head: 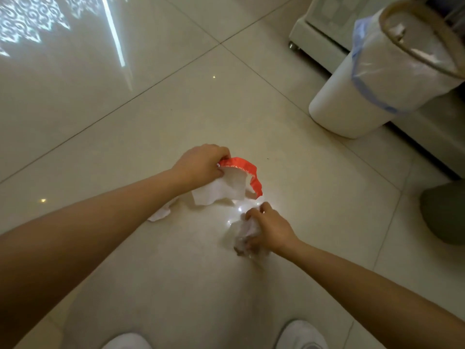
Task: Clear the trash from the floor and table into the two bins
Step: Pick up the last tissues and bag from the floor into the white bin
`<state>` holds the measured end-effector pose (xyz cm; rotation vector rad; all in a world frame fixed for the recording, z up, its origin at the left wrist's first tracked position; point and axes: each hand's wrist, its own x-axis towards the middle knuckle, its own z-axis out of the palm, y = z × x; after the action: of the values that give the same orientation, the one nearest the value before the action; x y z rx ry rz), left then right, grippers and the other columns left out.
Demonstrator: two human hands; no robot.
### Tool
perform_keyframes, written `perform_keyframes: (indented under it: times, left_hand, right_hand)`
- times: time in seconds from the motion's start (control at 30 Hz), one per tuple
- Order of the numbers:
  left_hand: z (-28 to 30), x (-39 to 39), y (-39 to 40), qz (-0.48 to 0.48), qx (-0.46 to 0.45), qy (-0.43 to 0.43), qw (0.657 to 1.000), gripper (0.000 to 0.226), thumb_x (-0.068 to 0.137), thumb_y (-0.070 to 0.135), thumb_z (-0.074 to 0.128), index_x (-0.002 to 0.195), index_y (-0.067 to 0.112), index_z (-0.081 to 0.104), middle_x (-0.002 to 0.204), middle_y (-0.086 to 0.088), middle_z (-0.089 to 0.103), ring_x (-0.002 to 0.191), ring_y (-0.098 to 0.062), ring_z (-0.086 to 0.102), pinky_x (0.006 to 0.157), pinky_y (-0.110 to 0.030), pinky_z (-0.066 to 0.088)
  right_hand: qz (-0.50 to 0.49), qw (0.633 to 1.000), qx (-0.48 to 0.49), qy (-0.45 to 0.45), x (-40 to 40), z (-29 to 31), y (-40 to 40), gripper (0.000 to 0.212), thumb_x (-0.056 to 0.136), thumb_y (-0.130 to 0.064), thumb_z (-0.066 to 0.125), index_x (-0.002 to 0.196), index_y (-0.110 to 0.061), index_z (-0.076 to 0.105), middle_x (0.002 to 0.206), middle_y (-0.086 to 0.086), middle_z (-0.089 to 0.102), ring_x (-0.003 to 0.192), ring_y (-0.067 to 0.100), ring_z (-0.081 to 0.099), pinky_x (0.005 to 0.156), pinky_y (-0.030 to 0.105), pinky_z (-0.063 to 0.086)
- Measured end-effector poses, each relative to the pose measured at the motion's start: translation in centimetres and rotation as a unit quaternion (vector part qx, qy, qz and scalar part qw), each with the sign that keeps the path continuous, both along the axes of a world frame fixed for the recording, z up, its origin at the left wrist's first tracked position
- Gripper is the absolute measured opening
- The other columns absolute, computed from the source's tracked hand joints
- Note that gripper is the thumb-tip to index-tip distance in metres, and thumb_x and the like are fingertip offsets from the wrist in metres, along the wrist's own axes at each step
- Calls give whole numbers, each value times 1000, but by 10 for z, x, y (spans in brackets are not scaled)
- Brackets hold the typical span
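My left hand (201,163) grips a white wrapper with a red-orange edge (227,185), held just above the floor tiles. My right hand (270,229) is closed on a crumpled white paper ball (245,231) that rests on the floor, with clear crinkled plastic around it. A small torn white scrap (161,213) lies on the floor beside my left forearm. A white bin (372,79) lined with a clear bag with a blue drawstring stands at the upper right, about an arm's length beyond my hands.
A white appliance on castors (324,26) stands behind the bin. A dark green rounded object (444,214) sits at the right edge. My white shoes (300,335) show at the bottom. Glossy beige floor tiles stretch away to the left.
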<state>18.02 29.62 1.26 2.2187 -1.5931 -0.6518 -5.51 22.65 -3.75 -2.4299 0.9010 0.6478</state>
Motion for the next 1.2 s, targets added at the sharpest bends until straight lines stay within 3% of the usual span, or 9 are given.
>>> perform_keyframes:
  times: [0.2,0.43,0.57,0.67,0.8,0.93,1.03,1.2]
  left_hand:
    - [-27,-1,15,14,20,35,999,26,79,17,66,104,13,62,100,-7,65,96,-27,57,79,-40,46]
    - [-32,3,5,19,20,49,998,29,80,18,65,109,14,62,106,-6,65,100,-27,56,80,-36,45]
    - [-25,2,1,26,6,64,998,30,79,17,66,109,14,62,106,-6,66,100,-26,57,81,-38,46]
    - [-18,-1,-6,16,-2,52,999,30,80,17,65,110,17,61,105,-2,65,99,-24,57,77,-33,43]
    - [1,-2,-24,15,-42,19,999,26,82,18,63,107,22,61,101,1,64,94,-22,58,72,-32,43]
    - [26,-6,-47,39,-94,-12,995,22,84,17,62,105,24,62,96,4,63,86,-20,57,66,-29,38]
    - [44,-10,-65,52,-119,-28,991,21,84,15,62,103,23,64,94,3,64,83,-20,57,63,-28,36]
    - [86,-36,-124,57,-139,-41,988,25,86,11,59,108,18,66,102,-3,67,91,-26,59,73,-33,45]
  right_hand:
    - [-31,999,16,-34,-5,-9,18,56,67,-24,76,119,-25,55,108,1,54,97,23,56,79,30,45]
    - [82,996,12,-32,4,-14,15,26,84,-21,61,110,-20,59,106,3,63,96,23,58,73,27,41]
    - [139,987,-14,-84,10,9,0,28,88,-21,55,116,-22,55,107,3,61,93,24,56,74,29,44]
    - [148,973,-69,-161,14,44,-32,34,81,-15,63,113,-24,57,95,2,65,85,26,56,66,33,45]
    - [197,945,-179,-191,12,95,-102,29,76,-19,77,102,-22,64,87,1,66,83,24,57,67,34,47]
    - [164,925,-240,-244,0,139,-163,30,74,-15,78,101,-18,66,88,6,63,78,25,57,60,36,49]
    - [126,915,-258,-284,-5,157,-197,31,74,-9,77,102,-16,67,88,8,63,76,24,58,59,29,44]
    - [76,895,-293,-329,-23,172,-242,35,70,-5,77,102,-14,67,90,11,64,78,28,60,64,35,51]
